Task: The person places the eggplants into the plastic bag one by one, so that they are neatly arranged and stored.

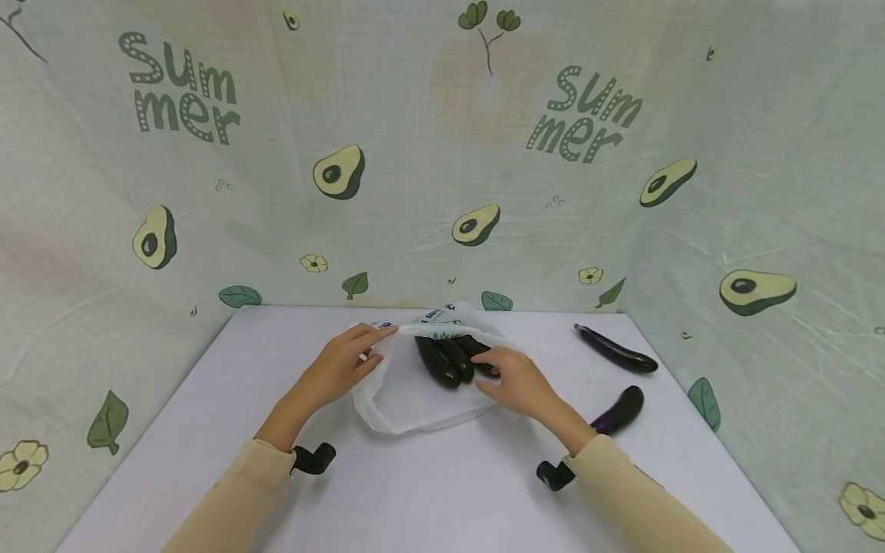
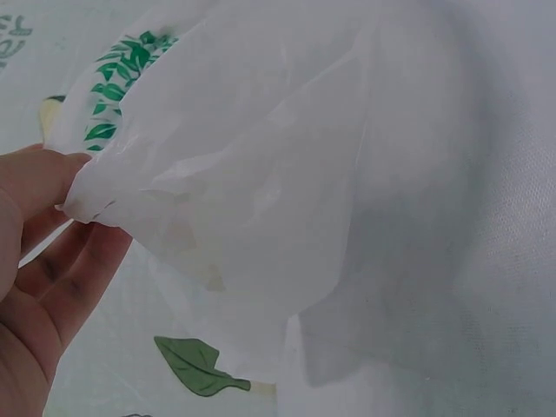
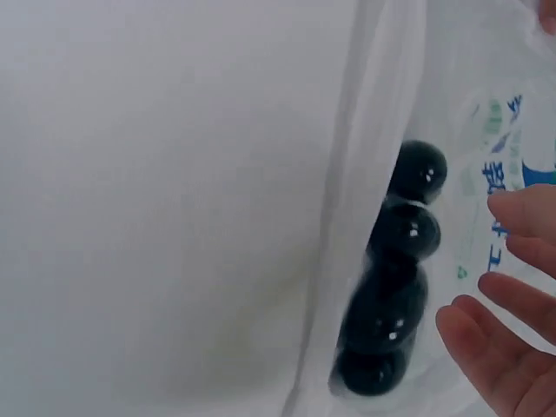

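Note:
A white plastic bag (image 1: pixel 415 411) with green and blue print lies with its mouth spread toward me. Inside it several dark, glossy eggplants (image 1: pixel 442 361) lie side by side, their rounded ends facing the opening; the right wrist view shows these eggplants (image 3: pixel 382 304) in a row. My left hand (image 1: pixel 339 361) pinches the bag's edge at the left of the mouth, thumb and fingers on the thin plastic (image 2: pixel 95 187). At the right side of the opening, my right hand (image 1: pixel 518 380) has its fingers loosely spread beside the eggplants, with nothing between them (image 3: pixel 512 304).
Two more eggplants lie on the white table (image 1: pixel 442 499) to the right: one eggplant (image 1: pixel 615 349) toward the back corner, the other eggplant (image 1: pixel 618 411) partly behind my right forearm. A printed cloth (image 1: pixel 415 253) with avocados walls the table at the back and sides.

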A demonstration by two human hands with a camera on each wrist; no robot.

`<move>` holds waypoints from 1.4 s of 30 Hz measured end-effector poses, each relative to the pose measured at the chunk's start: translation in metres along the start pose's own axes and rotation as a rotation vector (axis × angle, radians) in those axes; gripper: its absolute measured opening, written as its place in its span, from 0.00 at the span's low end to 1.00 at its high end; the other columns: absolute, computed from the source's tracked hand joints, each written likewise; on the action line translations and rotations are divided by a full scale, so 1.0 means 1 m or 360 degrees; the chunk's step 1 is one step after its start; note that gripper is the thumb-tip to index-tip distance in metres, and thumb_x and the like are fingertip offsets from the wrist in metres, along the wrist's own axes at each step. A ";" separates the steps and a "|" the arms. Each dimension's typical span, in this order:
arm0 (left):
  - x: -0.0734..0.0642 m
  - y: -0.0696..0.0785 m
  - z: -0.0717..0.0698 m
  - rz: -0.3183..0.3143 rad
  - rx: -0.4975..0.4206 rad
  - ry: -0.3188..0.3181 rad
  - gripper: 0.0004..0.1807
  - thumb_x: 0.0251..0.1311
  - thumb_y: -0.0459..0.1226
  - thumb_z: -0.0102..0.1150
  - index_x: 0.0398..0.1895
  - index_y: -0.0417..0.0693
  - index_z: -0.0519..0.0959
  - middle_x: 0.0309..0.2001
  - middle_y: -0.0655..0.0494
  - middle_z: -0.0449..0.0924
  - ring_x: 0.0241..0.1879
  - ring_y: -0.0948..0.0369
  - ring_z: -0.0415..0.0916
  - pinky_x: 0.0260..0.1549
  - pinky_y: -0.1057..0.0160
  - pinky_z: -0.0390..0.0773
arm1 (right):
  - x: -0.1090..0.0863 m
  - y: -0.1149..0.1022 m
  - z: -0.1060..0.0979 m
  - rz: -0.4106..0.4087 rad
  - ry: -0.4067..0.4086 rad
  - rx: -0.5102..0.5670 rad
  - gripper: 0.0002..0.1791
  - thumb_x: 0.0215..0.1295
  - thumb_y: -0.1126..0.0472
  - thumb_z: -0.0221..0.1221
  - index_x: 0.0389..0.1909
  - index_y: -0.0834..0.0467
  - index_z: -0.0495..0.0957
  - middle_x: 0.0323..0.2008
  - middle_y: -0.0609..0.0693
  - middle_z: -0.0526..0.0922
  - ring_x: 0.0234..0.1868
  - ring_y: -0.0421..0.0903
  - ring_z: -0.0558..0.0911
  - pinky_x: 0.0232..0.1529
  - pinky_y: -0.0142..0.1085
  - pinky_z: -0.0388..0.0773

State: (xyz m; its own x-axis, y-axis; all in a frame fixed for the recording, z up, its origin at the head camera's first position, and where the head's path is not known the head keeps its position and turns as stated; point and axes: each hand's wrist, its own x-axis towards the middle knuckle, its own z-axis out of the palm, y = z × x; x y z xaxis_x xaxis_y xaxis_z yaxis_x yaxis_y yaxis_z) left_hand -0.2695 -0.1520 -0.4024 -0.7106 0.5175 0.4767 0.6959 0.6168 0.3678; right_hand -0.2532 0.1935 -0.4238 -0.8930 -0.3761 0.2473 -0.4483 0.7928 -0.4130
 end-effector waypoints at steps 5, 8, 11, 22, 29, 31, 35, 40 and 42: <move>-0.001 -0.002 0.000 -0.0007 0.0000 -0.0008 0.34 0.66 0.26 0.70 0.75 0.50 0.76 0.47 0.53 0.80 0.40 0.62 0.78 0.37 0.65 0.81 | -0.017 0.021 -0.028 -0.0021 0.0011 -0.0055 0.23 0.66 0.61 0.73 0.61 0.57 0.85 0.55 0.55 0.87 0.45 0.51 0.84 0.39 0.39 0.81; -0.001 -0.003 0.001 -0.0014 -0.0001 -0.0012 0.34 0.66 0.26 0.70 0.75 0.50 0.75 0.47 0.54 0.80 0.40 0.62 0.78 0.37 0.65 0.81 | -0.026 0.034 -0.045 -0.0034 0.0029 -0.0070 0.23 0.66 0.62 0.72 0.62 0.58 0.84 0.56 0.56 0.86 0.46 0.53 0.85 0.37 0.38 0.82; -0.001 -0.004 0.001 -0.0026 -0.0007 -0.0022 0.34 0.67 0.26 0.69 0.76 0.51 0.75 0.47 0.54 0.80 0.40 0.62 0.78 0.37 0.65 0.81 | -0.033 0.047 -0.060 -0.0026 0.0054 -0.0127 0.24 0.66 0.62 0.73 0.63 0.58 0.84 0.57 0.56 0.86 0.47 0.53 0.86 0.40 0.40 0.84; 0.000 -0.004 0.002 -0.0064 0.0000 -0.0044 0.34 0.68 0.27 0.69 0.76 0.53 0.75 0.47 0.56 0.79 0.40 0.63 0.77 0.38 0.65 0.81 | -0.051 0.107 -0.104 0.0127 0.0089 -0.0267 0.27 0.66 0.61 0.73 0.65 0.61 0.81 0.58 0.65 0.83 0.50 0.60 0.85 0.49 0.56 0.84; 0.001 -0.004 0.003 -0.0070 -0.0018 -0.0050 0.34 0.68 0.27 0.69 0.76 0.54 0.75 0.48 0.56 0.79 0.40 0.63 0.77 0.38 0.65 0.81 | -0.061 0.145 -0.119 0.0227 0.0018 -0.0200 0.32 0.69 0.55 0.72 0.70 0.63 0.76 0.65 0.69 0.78 0.60 0.69 0.81 0.58 0.64 0.79; 0.001 -0.004 0.003 -0.0068 -0.0012 -0.0051 0.34 0.68 0.27 0.69 0.76 0.54 0.75 0.48 0.56 0.79 0.40 0.63 0.77 0.38 0.66 0.81 | -0.063 0.155 -0.121 0.0242 0.0003 -0.0204 0.34 0.69 0.53 0.72 0.71 0.63 0.75 0.65 0.70 0.77 0.61 0.71 0.79 0.58 0.66 0.77; 0.001 -0.004 0.003 -0.0072 -0.0006 -0.0053 0.34 0.68 0.27 0.68 0.76 0.54 0.75 0.47 0.57 0.79 0.40 0.63 0.76 0.38 0.66 0.80 | -0.064 0.174 -0.122 0.0251 -0.0001 -0.0205 0.37 0.68 0.53 0.72 0.72 0.66 0.73 0.66 0.72 0.76 0.63 0.74 0.77 0.59 0.69 0.75; 0.001 -0.003 0.002 -0.0079 -0.0014 -0.0057 0.34 0.68 0.27 0.68 0.76 0.53 0.75 0.48 0.56 0.79 0.40 0.63 0.76 0.37 0.66 0.80 | -0.066 0.196 -0.123 0.0313 -0.0013 -0.0188 0.38 0.68 0.54 0.71 0.73 0.66 0.71 0.68 0.74 0.72 0.66 0.76 0.72 0.63 0.72 0.69; 0.001 -0.002 0.002 -0.0073 -0.0012 -0.0058 0.34 0.68 0.27 0.68 0.76 0.53 0.75 0.49 0.56 0.79 0.40 0.63 0.77 0.37 0.66 0.80 | -0.068 0.204 -0.123 0.0346 -0.0014 -0.0182 0.38 0.69 0.53 0.71 0.73 0.66 0.71 0.69 0.74 0.71 0.68 0.76 0.70 0.64 0.73 0.67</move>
State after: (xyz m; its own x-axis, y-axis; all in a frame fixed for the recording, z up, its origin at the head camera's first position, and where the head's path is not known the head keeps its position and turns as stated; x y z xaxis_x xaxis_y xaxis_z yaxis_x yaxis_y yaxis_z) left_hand -0.2722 -0.1514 -0.4046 -0.7448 0.5101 0.4302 0.6634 0.6358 0.3946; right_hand -0.2790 0.4394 -0.4167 -0.9685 -0.1944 0.1557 -0.2384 0.9045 -0.3537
